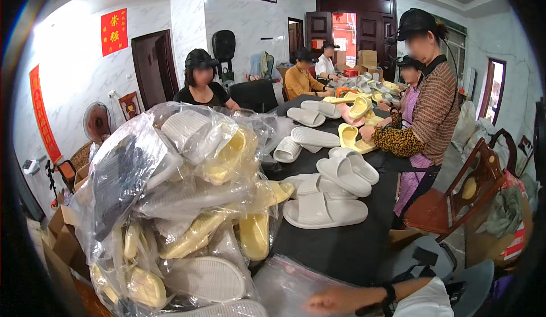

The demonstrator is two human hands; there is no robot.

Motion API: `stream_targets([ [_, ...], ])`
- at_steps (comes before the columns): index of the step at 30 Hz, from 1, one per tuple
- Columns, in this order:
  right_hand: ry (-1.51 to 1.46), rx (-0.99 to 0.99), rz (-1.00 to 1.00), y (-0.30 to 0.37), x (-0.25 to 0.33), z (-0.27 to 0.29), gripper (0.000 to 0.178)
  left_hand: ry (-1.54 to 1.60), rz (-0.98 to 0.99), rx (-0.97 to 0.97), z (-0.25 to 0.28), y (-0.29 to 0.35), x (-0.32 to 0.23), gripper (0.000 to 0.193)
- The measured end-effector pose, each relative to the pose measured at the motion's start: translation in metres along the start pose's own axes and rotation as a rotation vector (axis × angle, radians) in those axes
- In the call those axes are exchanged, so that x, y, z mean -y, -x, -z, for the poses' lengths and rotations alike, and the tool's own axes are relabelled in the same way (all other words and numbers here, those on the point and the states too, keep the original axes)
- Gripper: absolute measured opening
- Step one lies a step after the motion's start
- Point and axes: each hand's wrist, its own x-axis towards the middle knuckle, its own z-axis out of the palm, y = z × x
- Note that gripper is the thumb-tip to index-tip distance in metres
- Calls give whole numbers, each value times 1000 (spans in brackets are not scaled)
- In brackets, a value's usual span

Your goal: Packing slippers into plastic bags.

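My right hand (329, 301) comes in from the lower right, with a dark watch (389, 295) on the wrist and a white sleeve behind it. It rests on a flat clear plastic bag (287, 283) at the near end of the black table (341, 249). The hand is blurred, so its grip is unclear. To its left rises a tall pile of clear bags (170, 203) holding white and yellow slippers. Loose white slippers (324, 212) lie further along the table. My left hand is out of view.
More white slippers (314, 137) and yellow slippers (348, 138) cover the table's far part. A person in a striped top (429, 106) stands at the right side; others sit around it. A wooden chair (475, 183) is at right, cardboard boxes (60, 243) at left.
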Motion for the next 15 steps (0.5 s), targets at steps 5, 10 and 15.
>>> stream_targets([
  [5,-234,211,-19,43,-33,-51,42,78,-2,-55,9,-3,-8,67],
  [10,-332,-116,-297,61,-62,-44,34,68,0,-64,9,-4,-5,77],
  [15,267,-434,82,62,-50,-21,50,132,-19,-192,17,-5,-14,81],
])
